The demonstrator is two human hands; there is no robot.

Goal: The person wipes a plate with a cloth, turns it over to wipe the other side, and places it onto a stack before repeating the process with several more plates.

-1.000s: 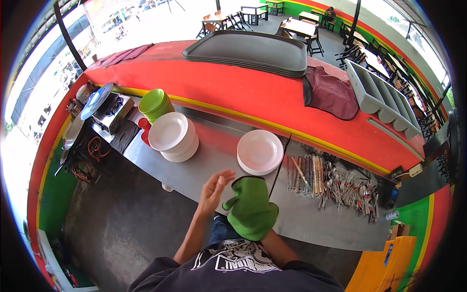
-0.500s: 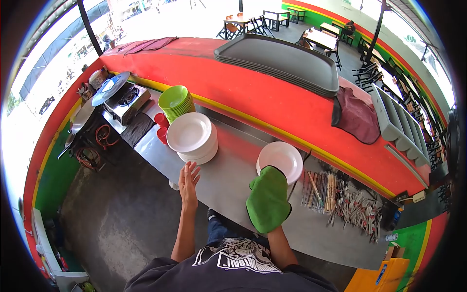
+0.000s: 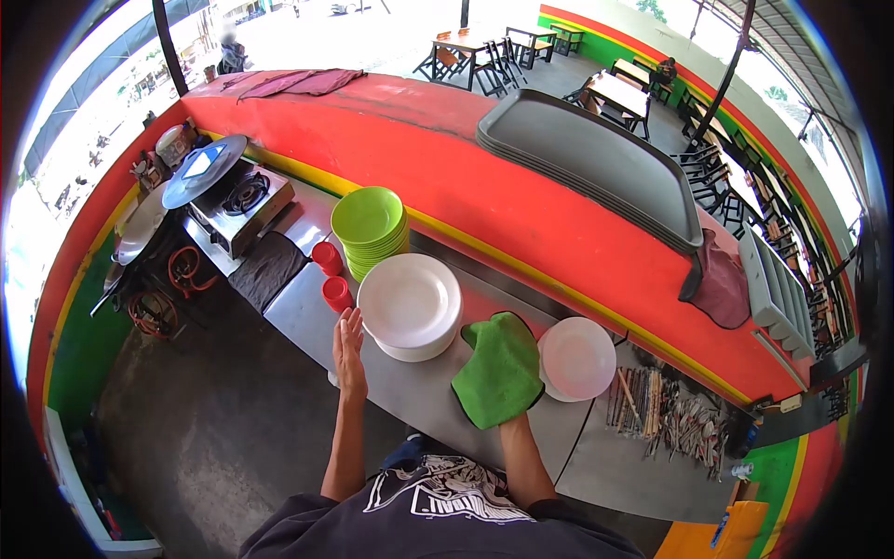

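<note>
My left hand [image 3: 349, 352] is open, its fingers stretched out beside the left edge of a stack of white plates [image 3: 410, 300]. My right hand is under a green cloth [image 3: 498, 373], which hides its fingers and most of the palm. That cloth hangs over the steel counter [image 3: 424, 387], between the tall stack and a lower group of white plates [image 3: 577, 356]. Behind the tall stack rise stacked green bowls [image 3: 369, 219], with red cups [image 3: 336, 294] at their left.
Chopsticks [image 3: 636, 399] and loose cutlery [image 3: 694, 424] lie at the right. A gas stove [image 3: 244, 200] sits at the far left beside a dark cloth [image 3: 268, 270]. Grey trays [image 3: 596, 168] are stacked on the red ledge [image 3: 447, 177].
The right hand and green cloth have moved left, off the lower plates and toward the tall stack. My left hand stays open near the stack. The view has shifted.
</note>
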